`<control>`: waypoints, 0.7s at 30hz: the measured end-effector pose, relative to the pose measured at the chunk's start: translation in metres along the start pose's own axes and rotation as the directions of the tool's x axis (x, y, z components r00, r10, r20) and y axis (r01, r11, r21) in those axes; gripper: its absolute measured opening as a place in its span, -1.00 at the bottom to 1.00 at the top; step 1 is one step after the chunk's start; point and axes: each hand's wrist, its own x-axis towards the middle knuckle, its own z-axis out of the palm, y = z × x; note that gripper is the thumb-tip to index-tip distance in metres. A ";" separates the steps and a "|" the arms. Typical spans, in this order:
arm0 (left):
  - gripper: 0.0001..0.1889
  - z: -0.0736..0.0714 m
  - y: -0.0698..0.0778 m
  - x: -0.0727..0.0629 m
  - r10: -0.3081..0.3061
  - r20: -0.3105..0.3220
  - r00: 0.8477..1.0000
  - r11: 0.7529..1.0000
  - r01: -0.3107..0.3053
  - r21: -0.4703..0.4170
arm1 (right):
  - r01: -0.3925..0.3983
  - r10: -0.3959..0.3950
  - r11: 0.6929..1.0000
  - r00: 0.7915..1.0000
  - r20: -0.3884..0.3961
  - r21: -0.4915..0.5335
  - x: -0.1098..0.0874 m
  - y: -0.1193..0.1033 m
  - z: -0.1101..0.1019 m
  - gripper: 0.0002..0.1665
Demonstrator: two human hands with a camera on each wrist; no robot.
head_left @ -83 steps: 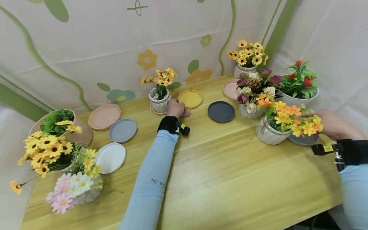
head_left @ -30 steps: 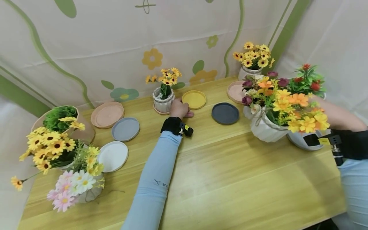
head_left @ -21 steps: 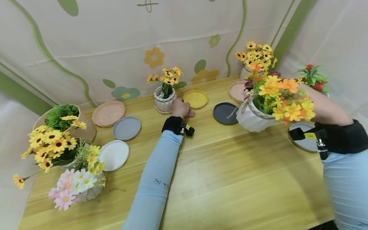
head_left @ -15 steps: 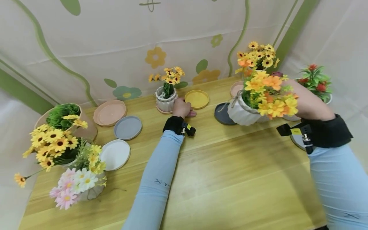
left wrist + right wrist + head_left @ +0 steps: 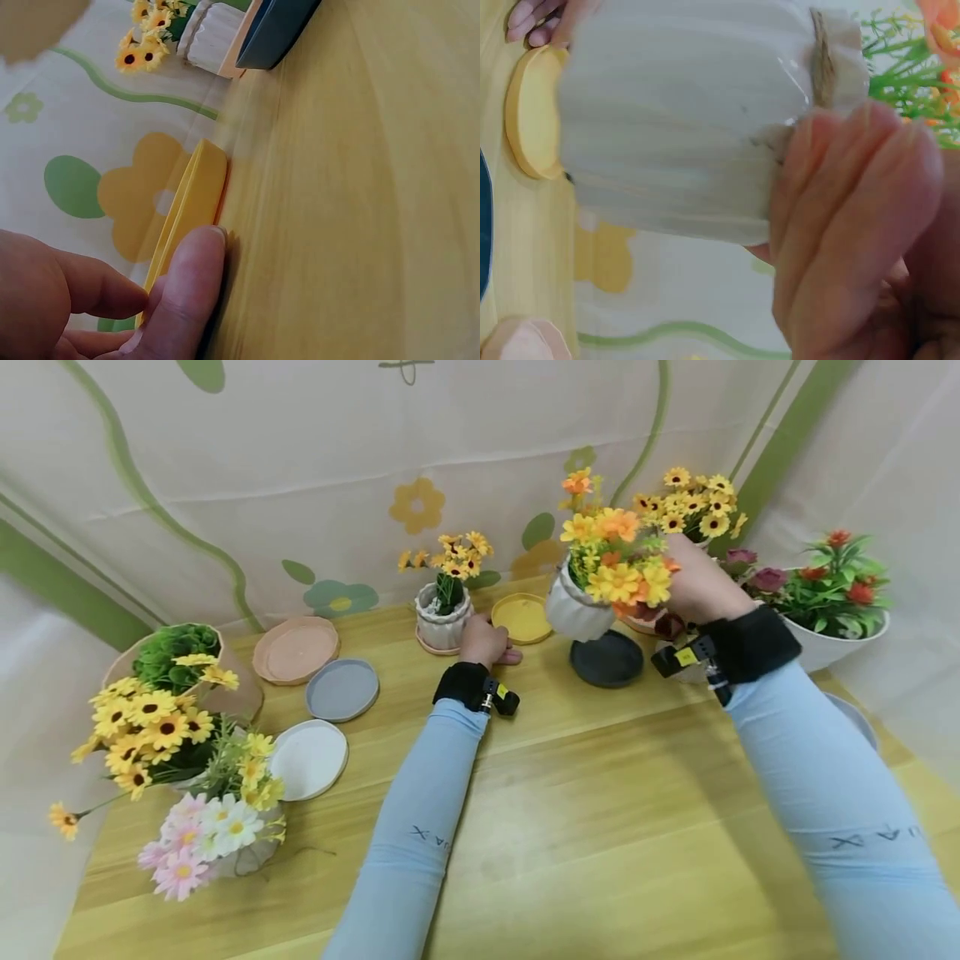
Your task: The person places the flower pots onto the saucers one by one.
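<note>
My right hand (image 5: 686,578) grips a white ribbed flowerpot (image 5: 577,606) of orange and yellow artificial flowers. In the right wrist view several curled fingers (image 5: 847,217) lie against the pot near its twine-tied rim. The pot hangs tilted above the table, overlapping the edges of the yellow saucer (image 5: 522,617) and the dark grey saucer (image 5: 607,658) in the head view. My left hand (image 5: 483,642) rests low at the yellow saucer's left edge, thumb and index finger at its rim in the left wrist view. Left of that hand stands a small sunflower pot (image 5: 444,618) on a pink saucer.
At left are pink (image 5: 296,649), blue-grey (image 5: 342,690) and white saucers (image 5: 309,760). Beyond them stand a large beige pot (image 5: 234,693), yellow sunflowers (image 5: 153,727) and pink-white daisies (image 5: 191,839). Sunflowers (image 5: 697,508) and a red-flowered pot (image 5: 832,643) stand at right.
My right hand has lifted the orange-and-yellow flowerpot from the right and carried it left, past the rose pot and above the dark grey saucer. The left hand has stayed in place.
</note>
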 end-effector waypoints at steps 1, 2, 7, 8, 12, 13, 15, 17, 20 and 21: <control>-0.48 0.001 -0.001 0.000 -0.001 0.002 1.000 1.000 0.001 -0.005 | -0.036 0.035 0.999 0.999 -0.012 -0.029 0.007 0.001 0.003 -0.76; -0.48 0.001 -0.001 0.001 -0.003 0.004 1.000 1.000 0.003 -0.009 | -0.080 0.080 0.996 0.997 -0.023 -0.033 0.014 0.001 0.006 -0.81; -0.52 0.002 -0.002 0.001 -0.004 -0.012 1.000 1.000 0.004 0.000 | -0.226 0.218 0.964 0.974 -0.069 -0.139 0.048 0.008 0.018 -0.77; -0.52 0.002 -0.002 0.001 -0.004 -0.017 1.000 1.000 0.004 0.005 | -0.236 0.228 0.961 0.971 -0.070 -0.146 0.054 0.011 0.020 -0.73; -0.51 0.001 -0.001 0.000 0.003 -0.015 1.000 1.000 -0.003 0.012 | -0.266 0.259 0.955 0.963 -0.070 -0.132 0.073 0.022 0.028 -0.72; -0.51 0.001 0.000 0.000 0.004 -0.008 1.000 1.000 -0.004 0.008 | -0.273 0.267 0.954 0.961 -0.069 -0.120 0.076 0.025 0.030 -0.74; -0.51 0.000 0.000 -0.001 0.006 0.006 1.000 1.000 -0.005 -0.003 | -0.291 0.285 0.951 0.956 -0.074 -0.100 0.082 0.032 0.035 -0.75; -0.52 -0.001 0.000 -0.001 0.006 0.018 1.000 1.000 -0.006 -0.019 | -0.309 0.304 0.948 0.950 -0.073 -0.075 0.087 0.038 0.040 -0.75; -0.53 -0.002 0.001 -0.002 0.009 0.030 1.000 0.999 -0.008 -0.035 | -0.337 0.333 0.940 0.940 -0.069 -0.054 0.094 0.044 0.049 -0.72; -0.53 -0.003 0.001 -0.002 0.011 0.032 0.999 0.999 -0.010 -0.038 | -0.342 0.338 0.938 0.939 -0.064 -0.053 0.096 0.045 0.051 -0.71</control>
